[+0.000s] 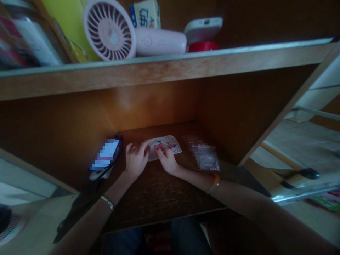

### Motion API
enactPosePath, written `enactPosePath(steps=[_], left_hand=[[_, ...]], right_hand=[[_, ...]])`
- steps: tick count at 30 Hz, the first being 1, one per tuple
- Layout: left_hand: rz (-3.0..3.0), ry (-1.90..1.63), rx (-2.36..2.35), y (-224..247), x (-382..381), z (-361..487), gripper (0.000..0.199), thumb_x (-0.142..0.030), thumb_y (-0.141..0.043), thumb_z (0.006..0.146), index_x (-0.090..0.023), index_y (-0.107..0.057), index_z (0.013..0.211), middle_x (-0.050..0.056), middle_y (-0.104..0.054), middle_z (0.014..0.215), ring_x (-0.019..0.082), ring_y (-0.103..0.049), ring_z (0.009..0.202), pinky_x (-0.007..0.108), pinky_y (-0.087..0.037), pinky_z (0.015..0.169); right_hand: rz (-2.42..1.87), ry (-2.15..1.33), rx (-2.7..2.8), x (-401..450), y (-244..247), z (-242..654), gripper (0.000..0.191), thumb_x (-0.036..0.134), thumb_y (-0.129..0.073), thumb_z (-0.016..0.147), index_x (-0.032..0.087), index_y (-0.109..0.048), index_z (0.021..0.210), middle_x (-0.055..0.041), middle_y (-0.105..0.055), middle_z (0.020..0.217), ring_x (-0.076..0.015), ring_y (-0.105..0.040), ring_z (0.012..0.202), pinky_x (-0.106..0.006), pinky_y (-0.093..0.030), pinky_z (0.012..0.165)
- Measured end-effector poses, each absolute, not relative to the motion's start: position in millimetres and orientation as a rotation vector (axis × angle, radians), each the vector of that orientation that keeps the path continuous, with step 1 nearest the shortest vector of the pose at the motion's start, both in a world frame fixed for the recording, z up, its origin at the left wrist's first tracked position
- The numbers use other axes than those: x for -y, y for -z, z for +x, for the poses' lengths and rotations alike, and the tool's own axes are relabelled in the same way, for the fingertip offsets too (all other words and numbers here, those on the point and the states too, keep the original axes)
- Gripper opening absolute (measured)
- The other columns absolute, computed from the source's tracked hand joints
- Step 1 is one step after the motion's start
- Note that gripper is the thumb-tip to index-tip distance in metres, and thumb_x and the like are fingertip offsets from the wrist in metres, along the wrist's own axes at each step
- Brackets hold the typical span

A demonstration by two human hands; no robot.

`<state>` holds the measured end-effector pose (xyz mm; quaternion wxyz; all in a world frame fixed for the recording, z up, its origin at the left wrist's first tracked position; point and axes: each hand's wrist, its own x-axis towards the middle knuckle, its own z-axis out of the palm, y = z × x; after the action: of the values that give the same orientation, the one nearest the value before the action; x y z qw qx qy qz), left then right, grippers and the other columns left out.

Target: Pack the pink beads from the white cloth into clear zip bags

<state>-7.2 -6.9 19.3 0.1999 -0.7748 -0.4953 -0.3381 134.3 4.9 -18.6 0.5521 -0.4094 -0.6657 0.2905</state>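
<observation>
A white, crinkled sheet or pouch [175, 148] lies on the dark wooden desk, with small pink beads [170, 145] and dark bits on it. My left hand [136, 157] is at its left edge, fingers curved and apart, with nothing visible between them. My right hand [168, 160] reaches over the sheet's near side. Its thumb and fingertips come together in a pinch; whatever they hold is too small to make out. To the right lie several clear zip bags [208, 157] in an overlapping row, the front one with pink beads inside.
A lit phone [106, 154] with a cable rests at the desk's left. On the shelf [159, 72] above stand a pale handheld fan [160, 41], a carton [146, 14], a white device [203, 28] and a red round object [204, 46]. Wooden side panels [255, 106] enclose the desk.
</observation>
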Motion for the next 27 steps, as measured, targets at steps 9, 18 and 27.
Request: enactPosePath(steps=[9,18,27], left_hand=[[-2.362,1.094,1.278,-7,16,-1,0.022,-0.016,-0.051,0.085,-0.022,-0.056,0.106,0.003,-0.070,0.095,0.020,-0.063,0.089,0.038,-0.036,0.089],[-2.361,0.994,1.375,-12,18,-2,0.017,-0.018,-0.055,0.083,-0.021,-0.057,0.100,0.004,-0.065,0.106,0.024,-0.057,0.098,0.038,-0.037,0.083],[-2.350,1.147,1.410,-13,22,1,0.012,-0.026,-0.051,0.088,-0.022,-0.058,0.097,0.003,-0.066,0.101,0.021,-0.057,0.095,0.038,-0.035,0.087]], right_hand=[[-0.889,-0.745,1.598,-11,24,133,0.019,0.022,-0.039,0.089,0.017,-0.058,0.085,-0.0038,-0.063,0.080,-0.0147,-0.058,0.073,-0.026,-0.047,0.068],[-0.841,-0.747,1.548,-9,19,137,0.016,0.023,-0.047,0.086,0.017,-0.061,0.082,-0.0033,-0.065,0.079,-0.0143,-0.059,0.072,-0.027,-0.047,0.066],[-0.816,-0.755,1.440,-5,14,139,0.023,0.035,-0.053,0.085,0.018,-0.058,0.070,0.0006,-0.058,0.067,-0.0112,-0.053,0.062,-0.024,-0.043,0.058]])
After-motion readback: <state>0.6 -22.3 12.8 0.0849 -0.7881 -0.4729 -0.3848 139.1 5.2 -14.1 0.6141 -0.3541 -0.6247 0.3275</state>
